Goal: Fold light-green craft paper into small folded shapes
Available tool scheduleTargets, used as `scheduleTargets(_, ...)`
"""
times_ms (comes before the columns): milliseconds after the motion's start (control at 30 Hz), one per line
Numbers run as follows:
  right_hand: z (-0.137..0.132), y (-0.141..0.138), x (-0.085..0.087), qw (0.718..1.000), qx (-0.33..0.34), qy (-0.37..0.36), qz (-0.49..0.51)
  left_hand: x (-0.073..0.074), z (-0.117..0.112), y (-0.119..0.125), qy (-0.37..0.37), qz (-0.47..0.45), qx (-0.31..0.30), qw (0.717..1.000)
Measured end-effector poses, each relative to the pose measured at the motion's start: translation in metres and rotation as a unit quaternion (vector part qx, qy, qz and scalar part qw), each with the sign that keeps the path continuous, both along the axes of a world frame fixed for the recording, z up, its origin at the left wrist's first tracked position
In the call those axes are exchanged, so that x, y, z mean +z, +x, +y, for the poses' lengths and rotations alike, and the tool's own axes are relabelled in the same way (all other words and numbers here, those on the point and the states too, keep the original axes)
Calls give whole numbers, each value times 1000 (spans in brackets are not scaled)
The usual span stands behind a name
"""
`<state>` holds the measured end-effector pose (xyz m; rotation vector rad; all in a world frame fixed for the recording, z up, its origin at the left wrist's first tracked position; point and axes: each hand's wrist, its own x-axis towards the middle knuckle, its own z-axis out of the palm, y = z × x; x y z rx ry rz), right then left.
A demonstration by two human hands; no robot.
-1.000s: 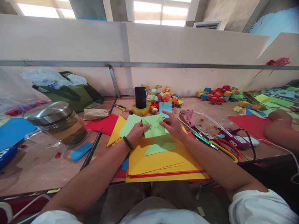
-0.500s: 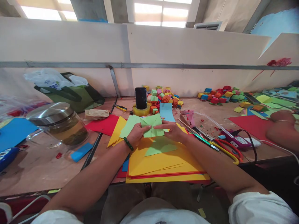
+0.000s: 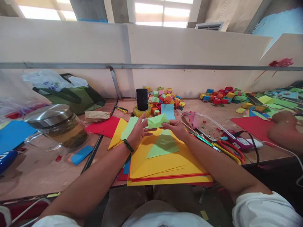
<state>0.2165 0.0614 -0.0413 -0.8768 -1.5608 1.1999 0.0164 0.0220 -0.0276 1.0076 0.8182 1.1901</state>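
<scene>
A folded light-green paper [image 3: 156, 121] is held up above the paper stack, creases showing on its face. My right hand [image 3: 175, 127] pinches its right end between thumb and fingers. At the paper's left edge is my left hand [image 3: 137, 130], its fingers spread apart; whether a fingertip touches the paper I cannot tell. Below both hands, a green paper triangle [image 3: 163, 148] lies on a stack of yellow sheets [image 3: 151, 167]. Another light-green sheet [image 3: 127, 130] sticks out left of my left hand.
Paper cubes [image 3: 168, 101] are heaped behind a phone [image 3: 142, 99] resting on a tape roll [image 3: 142, 111]. A pink glue gun [image 3: 192, 119] and scissors [image 3: 227, 148] lie right. A glass jug [image 3: 59, 129] stands left. Another person's hand [image 3: 284, 126] is far right.
The green paper has been folded over and now looks narrower and is raised slightly. My left hand's fingers have gone from pressing on it to spread beside it.
</scene>
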Motion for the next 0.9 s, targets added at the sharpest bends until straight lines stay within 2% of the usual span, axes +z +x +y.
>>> scheduleTargets(133, -1, -1, 1, 1000, -12, -1, 12, -6, 0, 4, 0, 0, -11, 1000)
scheduleTargets(267, -4, -6, -2, 1000, -15, 5, 19, -10, 1, 9, 11, 29, 52, 998)
scheduleTargets(567, -7, -13, -3, 995, -27, -59, 81, -9, -1, 12, 54, 61, 135, 987)
scheduleTargets(900, -5, -11, -4, 996, 16, -68, 55, -10, 1, 7, 17, 88, 95, 992)
